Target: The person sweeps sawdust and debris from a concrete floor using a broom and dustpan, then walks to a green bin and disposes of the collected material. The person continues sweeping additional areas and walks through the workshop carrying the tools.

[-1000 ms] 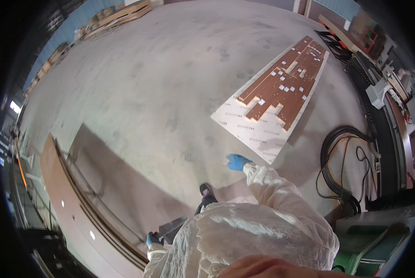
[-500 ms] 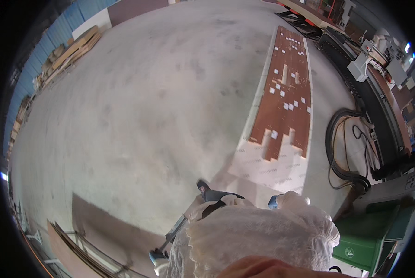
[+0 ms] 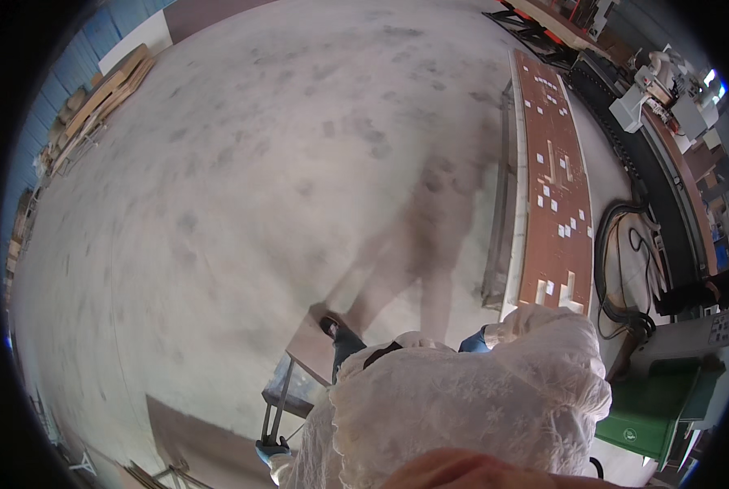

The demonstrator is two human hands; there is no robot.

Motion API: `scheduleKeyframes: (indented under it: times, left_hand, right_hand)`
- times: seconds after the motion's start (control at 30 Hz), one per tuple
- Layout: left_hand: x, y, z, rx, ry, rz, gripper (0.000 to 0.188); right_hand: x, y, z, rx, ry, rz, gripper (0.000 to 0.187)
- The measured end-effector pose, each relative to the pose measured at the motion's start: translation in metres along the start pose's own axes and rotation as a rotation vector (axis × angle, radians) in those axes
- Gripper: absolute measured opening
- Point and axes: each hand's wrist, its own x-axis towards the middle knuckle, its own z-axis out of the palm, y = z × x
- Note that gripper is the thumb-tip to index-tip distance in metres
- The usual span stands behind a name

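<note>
My left hand, in a dark and blue glove, is low at the left side of my body. It is closed round the end of a dark metal bar frame. The frame runs forward to a brown flat panel beside my leg. My right hand, in a blue glove, shows only in part in front of the loose white lace-patterned sleeve. Its fingers are hidden. A dark shoe stands on the floor between the panel and my white clothing.
A long stack of reddish-brown boards with white labels lies to the right, a metal rail along it. Beyond are black hoses and a long black machine. A green bin stands near right; timber lies far left.
The view has turned left and moved, so the brown boards sit farther right. The bar frame and brown panel show more beside my leg. My left hand stays on the bar.
</note>
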Motion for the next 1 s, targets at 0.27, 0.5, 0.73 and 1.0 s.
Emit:
scheduleKeyframes:
  times: [0.27,0.5,0.73,1.0]
  left_hand:
    - [0.147,0.228,0.251,0.188,-0.099,-0.134,0.040]
    - [0.264,0.378,0.434,0.257,0.020,-0.069,0.042]
    - [0.326,0.520,0.559,-0.029,0.059,-0.019,0.040]
    - [0.441,0.679,0.668,-0.309,0.259,-0.101,0.039]
  right_hand:
    - [0.016,-0.188,-0.201,0.044,0.034,0.020,0.041]
    - [0.131,-0.319,-0.435,0.018,0.111,0.032,0.042]
    - [0.262,-0.550,-0.821,0.135,-0.331,0.168,0.036]
    - [0.471,-0.857,-1.147,-0.435,0.842,-0.209,0.047]
